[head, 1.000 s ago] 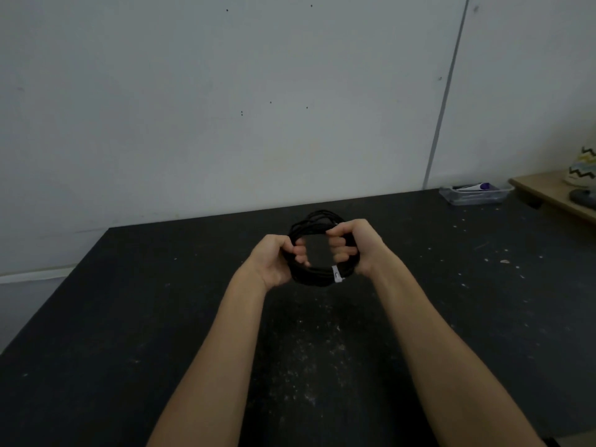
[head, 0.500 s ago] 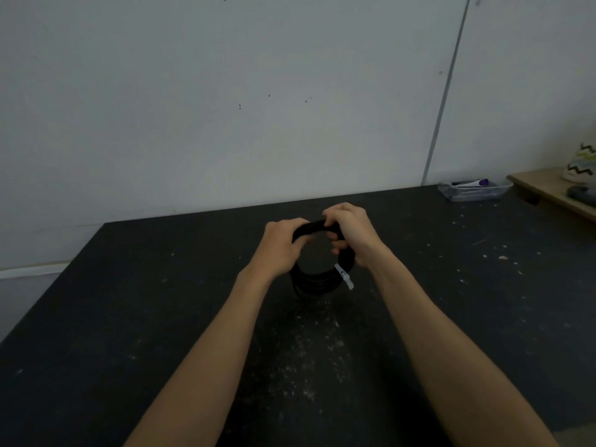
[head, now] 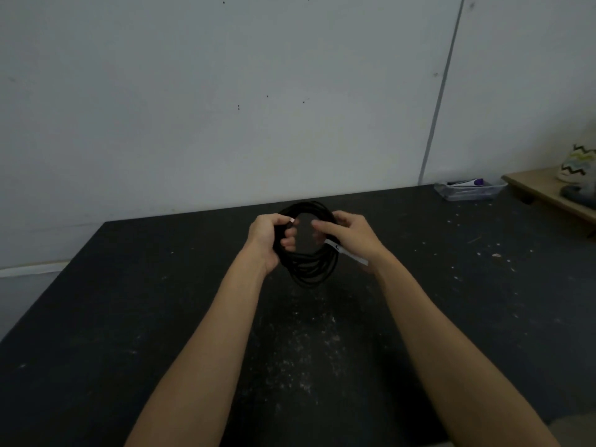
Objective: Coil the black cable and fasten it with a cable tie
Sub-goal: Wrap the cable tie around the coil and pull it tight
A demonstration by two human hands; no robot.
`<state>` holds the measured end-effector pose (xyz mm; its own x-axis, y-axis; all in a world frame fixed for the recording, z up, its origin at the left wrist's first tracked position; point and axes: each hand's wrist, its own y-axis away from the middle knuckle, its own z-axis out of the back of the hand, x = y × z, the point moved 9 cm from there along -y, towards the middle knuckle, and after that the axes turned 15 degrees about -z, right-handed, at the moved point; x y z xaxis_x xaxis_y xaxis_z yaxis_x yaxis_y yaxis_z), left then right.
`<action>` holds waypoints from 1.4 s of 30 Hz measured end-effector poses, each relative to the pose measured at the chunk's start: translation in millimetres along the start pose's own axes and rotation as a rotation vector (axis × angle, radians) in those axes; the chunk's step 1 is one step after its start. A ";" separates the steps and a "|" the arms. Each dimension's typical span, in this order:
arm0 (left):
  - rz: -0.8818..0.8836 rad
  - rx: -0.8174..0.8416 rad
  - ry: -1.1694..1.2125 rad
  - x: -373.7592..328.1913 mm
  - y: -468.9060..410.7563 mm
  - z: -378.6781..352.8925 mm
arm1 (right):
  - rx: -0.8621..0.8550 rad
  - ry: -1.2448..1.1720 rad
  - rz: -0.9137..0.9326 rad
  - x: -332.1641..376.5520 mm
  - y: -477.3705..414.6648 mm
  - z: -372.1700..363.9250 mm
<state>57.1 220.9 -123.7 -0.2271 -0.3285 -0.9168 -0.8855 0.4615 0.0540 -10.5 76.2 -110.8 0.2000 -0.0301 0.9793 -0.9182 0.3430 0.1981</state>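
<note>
The black cable (head: 311,269) is wound into a round coil of several loops and held upright in the air above the dark table (head: 129,317). My left hand (head: 267,240) grips the coil's left side, fingers through the middle. My right hand (head: 351,235) holds the right side, its fingers partly blurred. A white strip, the cable tie (head: 346,253), sticks out from the coil under my right hand toward the lower right. A small pale tip shows by my left thumb at the coil's top left.
A clear plastic tray (head: 469,190) with pens sits at the table's far right by the wall. A wooden shelf (head: 545,195) with a patterned cup and a dark object lies further right. White specks dot the tabletop.
Both hands shifted from the coil's top to its left and right sides. The coil has opened into a rounder ring, and the white strip now sticks out further right.
</note>
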 end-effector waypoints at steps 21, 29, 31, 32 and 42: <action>-0.299 -0.326 -0.330 5.8 22.3 17.2 | -0.417 -0.282 -0.151 -57.1 16.5 -7.5; -0.299 -0.010 -0.572 0.8 5.9 -6.8 | -0.392 -0.166 -0.138 -42.7 20.4 8.1; -0.211 0.005 -0.362 8.4 4.2 -9.5 | -0.339 -0.190 -0.119 -40.9 15.9 8.9; -0.177 0.007 -0.267 10.3 3.2 -12.0 | -0.315 -0.214 -0.105 -38.5 15.0 10.2; -0.022 -0.050 0.303 22.4 4.6 -28.8 | -0.273 -0.132 -0.049 -26.2 19.5 30.9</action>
<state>36.4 191.9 -132.7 -0.3111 -0.5723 -0.7587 -0.9089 0.4125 0.0615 -44.3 54.7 -131.3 0.1792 -0.1686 0.9693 -0.7794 0.5769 0.2444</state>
